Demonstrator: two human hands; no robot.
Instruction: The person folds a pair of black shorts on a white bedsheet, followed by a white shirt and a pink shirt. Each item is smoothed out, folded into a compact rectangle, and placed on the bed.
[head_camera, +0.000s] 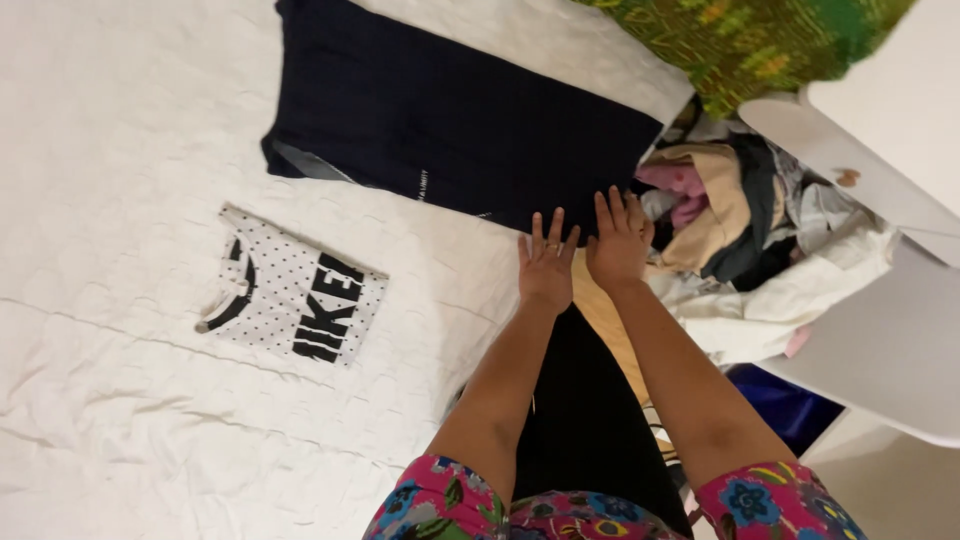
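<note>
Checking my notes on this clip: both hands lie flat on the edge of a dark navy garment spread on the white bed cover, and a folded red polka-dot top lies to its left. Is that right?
Not quite. In the head view the folded polka-dot top is white with black dots, not red. The rest holds: the left hand and right hand lie flat on the dark navy garment spread on the white bed cover.

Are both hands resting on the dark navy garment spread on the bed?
Touching. The head view shows the left hand and right hand lying flat with fingers on the near edge of the navy garment, no gap visible.
</note>
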